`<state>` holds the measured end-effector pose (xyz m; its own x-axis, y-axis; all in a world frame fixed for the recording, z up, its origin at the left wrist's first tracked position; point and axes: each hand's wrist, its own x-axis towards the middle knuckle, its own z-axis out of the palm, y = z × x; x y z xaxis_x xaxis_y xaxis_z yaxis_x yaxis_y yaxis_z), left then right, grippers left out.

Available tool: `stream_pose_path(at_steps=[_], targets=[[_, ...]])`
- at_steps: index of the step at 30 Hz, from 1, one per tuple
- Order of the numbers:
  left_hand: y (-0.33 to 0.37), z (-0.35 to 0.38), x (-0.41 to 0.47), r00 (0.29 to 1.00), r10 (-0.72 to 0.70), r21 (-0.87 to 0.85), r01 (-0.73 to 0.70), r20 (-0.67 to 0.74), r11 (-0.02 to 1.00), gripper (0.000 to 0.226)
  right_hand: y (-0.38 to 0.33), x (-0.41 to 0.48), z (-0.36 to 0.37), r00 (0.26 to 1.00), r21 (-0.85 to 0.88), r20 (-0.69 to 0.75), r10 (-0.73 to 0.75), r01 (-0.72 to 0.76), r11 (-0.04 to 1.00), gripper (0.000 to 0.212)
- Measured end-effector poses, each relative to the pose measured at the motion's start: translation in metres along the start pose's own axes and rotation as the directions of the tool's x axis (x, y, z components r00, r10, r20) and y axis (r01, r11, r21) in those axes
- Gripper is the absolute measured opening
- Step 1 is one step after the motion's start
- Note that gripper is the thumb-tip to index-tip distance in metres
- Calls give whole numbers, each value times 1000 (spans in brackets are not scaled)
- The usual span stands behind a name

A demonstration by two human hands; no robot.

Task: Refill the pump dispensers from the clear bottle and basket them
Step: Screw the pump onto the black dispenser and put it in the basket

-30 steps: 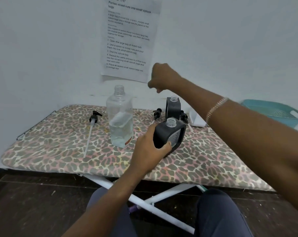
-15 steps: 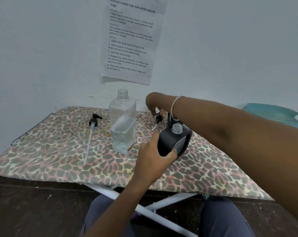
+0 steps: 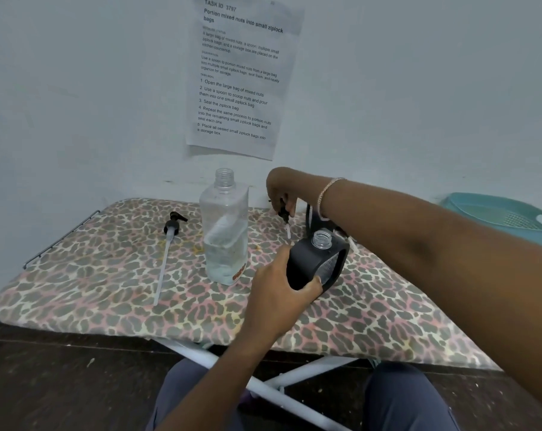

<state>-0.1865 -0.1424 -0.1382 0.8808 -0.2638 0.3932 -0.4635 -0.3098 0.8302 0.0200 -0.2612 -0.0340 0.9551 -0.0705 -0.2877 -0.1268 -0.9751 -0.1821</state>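
The person's knees [image 3: 198,396] show at the bottom edge, above a dark floor [image 3: 61,384]. White legs [image 3: 263,388] cross under a leopard-print board [image 3: 108,290].

At the board's near middle, the left hand [image 3: 279,293] grips a black dispenser [image 3: 307,265], with the thumb curled over its lower front and the palm round its side. The dispenser is tilted, its open clear neck pointing up and away, and its base is at or just above the cover.

Just left of it the bottle [image 3: 226,231] stands upright on the board, uncapped and partly filled with clear liquid.

Further left, well apart, a loose pump [image 3: 173,225] lies flat with its tube pointing toward the near edge.

The right arm reaches across from the right, with a bracelet [image 3: 325,194] at the wrist. The right hand [image 3: 280,188], beyond the dispenser, pinches a pump [image 3: 283,214] by its head with curled fingertips, and the tube hangs down.

A second dispenser [image 3: 309,219] stands behind that forearm, mostly hidden.

A teal basket [image 3: 496,213] sits at the far right. A printed sheet [image 3: 241,76] hangs on the wall.
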Motion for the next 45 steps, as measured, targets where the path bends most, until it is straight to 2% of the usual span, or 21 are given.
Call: stream_pose_path(at_steps=[3,4,5,8,11,14,17,19,22,30,38,41,45], targets=[[-6,-1,1,1000,-13,7,13,19,1000,29,0,-25,-27,1000,224,1,11,-11,975,34],[-8,-1,1,999,-24,9,24,23,1000,31,-1,-37,-42,999,335,-31,13,-2,942,27],[0,-3,-2,1000,-20,12,20,18,1000,31,5,-57,-58,990,376,-144,-12,66,924,22],[8,-3,-3,1000,-28,13,28,14,1000,31,28,-102,-79,899,425,-421,-120,312,850,30],[5,-4,0,1000,-23,5,23,0,1000,30,50,-134,-77,819,506,-549,-166,484,715,24],[8,-5,-2,1000,-15,-5,15,-4,1000,32,68,-176,-73,737,530,-659,-149,596,603,26],[10,-4,-3,1000,-12,-15,12,-9,1000,37,77,-202,-62,676,515,-723,-144,665,541,26],[10,-4,-4,1000,-15,-11,14,-14,1000,41,80,-211,-53,657,506,-742,-135,681,529,26],[10,-4,-4,1000,-22,-9,22,-15,1000,40,80,-219,-39,647,476,-752,-125,664,577,25],[8,-2,-3,999,-35,29,36,-14,999,35,87,-220,2,677,486,-732,-82,602,634,29],[7,-2,-2,1000,-19,5,19,-10,1000,31,95,-215,48,711,553,-701,-50,587,591,27],[7,-2,-3,1000,-8,9,8,-11,1000,33,96,-217,56,705,536,-707,-56,586,608,20],[6,-1,-2,1000,-2,18,2,-10,1000,33,95,-217,64,702,512,-708,-76,585,628,26]])
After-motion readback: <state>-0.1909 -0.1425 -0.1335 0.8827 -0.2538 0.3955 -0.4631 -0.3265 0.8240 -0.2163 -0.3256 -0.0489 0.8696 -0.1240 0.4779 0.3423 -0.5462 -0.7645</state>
